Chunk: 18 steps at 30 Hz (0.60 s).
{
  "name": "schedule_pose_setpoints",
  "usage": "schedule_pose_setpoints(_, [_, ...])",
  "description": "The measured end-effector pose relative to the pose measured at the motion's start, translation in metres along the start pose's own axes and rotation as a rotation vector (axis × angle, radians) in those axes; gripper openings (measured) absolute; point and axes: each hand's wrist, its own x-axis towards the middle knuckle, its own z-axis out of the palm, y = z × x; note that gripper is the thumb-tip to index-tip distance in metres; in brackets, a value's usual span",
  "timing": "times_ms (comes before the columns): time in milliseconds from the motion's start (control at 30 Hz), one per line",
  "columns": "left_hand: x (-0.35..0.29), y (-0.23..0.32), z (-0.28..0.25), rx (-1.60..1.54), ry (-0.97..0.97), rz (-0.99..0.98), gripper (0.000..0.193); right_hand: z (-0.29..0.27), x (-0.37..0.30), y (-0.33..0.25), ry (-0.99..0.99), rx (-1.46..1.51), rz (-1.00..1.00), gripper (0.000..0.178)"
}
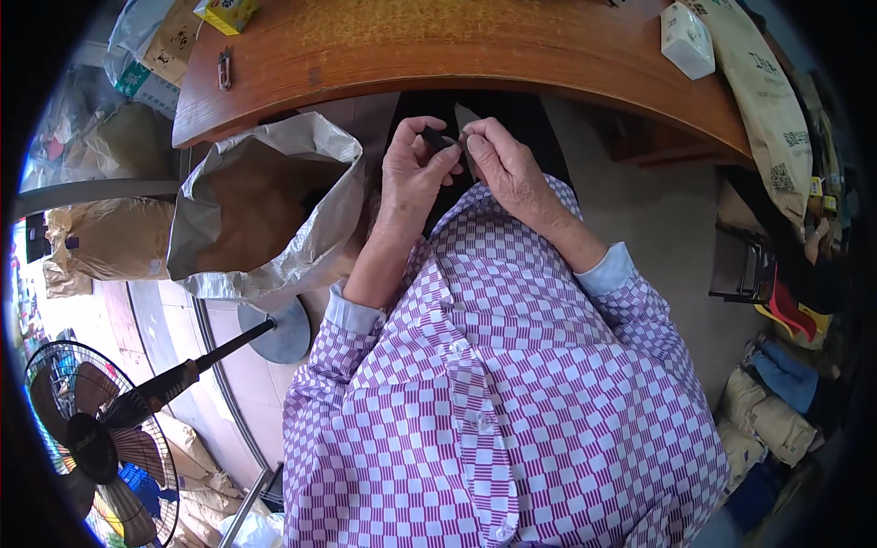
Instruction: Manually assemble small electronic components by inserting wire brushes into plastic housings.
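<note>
While the left hand [411, 178] pinches a small dark piece [438, 138] at the frame's upper center, the right hand [510, 170] sits just beside, grip closed, contents unclear; small, steady fingertip movements should serve best

A small dark piece [438, 139] is pinched in the left grip [409, 178]. The right grip [513, 173] is held just beside it, thumb against curled fingers, with a pale pointed object [465, 115] seen at its fingertips. Snips [224, 70], a yellow box [227, 15] and a white pack [688, 44] are set on the wooden bench [411, 57]. An open silvery sack [313, 251] is placed left of the left grip; a black fan [94, 447] is seen at lower left.
</note>
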Motion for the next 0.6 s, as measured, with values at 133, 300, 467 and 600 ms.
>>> schedule_pose_setpoints(133, [-0.001, -0.005, 0.0, 0.153, -0.026, 0.037, 0.025, 0.001, 0.001, -0.006, -0.114, -0.027, 0.013, 0.021])
schedule_pose_setpoints(300, [0.0, -0.011, -0.003, 0.388, -0.008, 0.12, 0.025, 0.004, 0.004, -0.001, -0.143, -0.106, -0.025, 0.02])
schedule_pose_setpoints(467, [-0.004, -0.013, -0.008, 0.462, 0.012, 0.113, 0.025, 0.008, 0.004, 0.003, -0.192, -0.176, -0.017, 0.022])
schedule_pose_setpoints(600, [-0.008, -0.008, -0.006, 0.638, 0.063, 0.109, 0.026, 0.013, 0.004, 0.006, -0.198, -0.211, 0.005, 0.018])
